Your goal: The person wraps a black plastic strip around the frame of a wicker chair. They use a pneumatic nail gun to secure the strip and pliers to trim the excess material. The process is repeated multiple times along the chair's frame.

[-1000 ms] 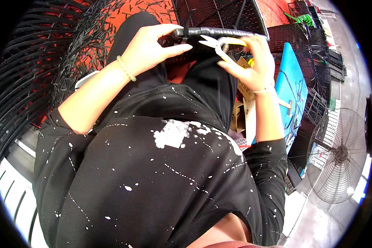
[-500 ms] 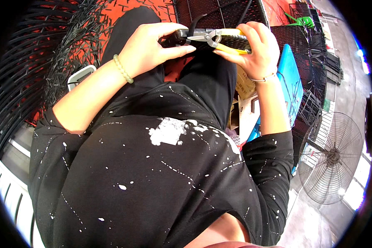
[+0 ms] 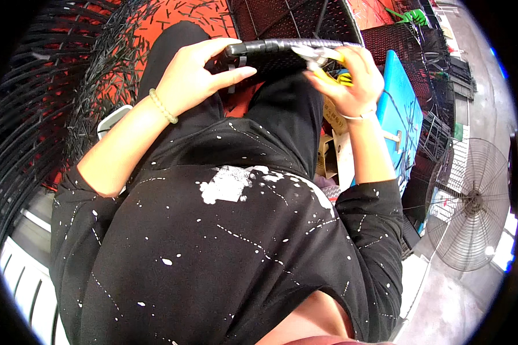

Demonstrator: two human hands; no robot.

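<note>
Head view, looking down: one black woven rim bar [image 3: 282, 47] — dark, ribbed, lying level above the knees — is gripped at its near end by the left hand [image 3: 195, 80], fingers wrapped over it. One pair of yellow-handled pliers [image 3: 319, 57] sits in the right hand [image 3: 351, 83], its grip closed on the handles, metal jaws touching the bar. One wire fan guard [image 3: 472, 204] stands at right.

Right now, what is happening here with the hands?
A seated person in a black shirt works on a black woven rim over the lap. The left hand grips the rim's end. The right hand holds yellow-handled pliers against it. Cut black strips lie at the left, and a fan stands at the right.
</note>
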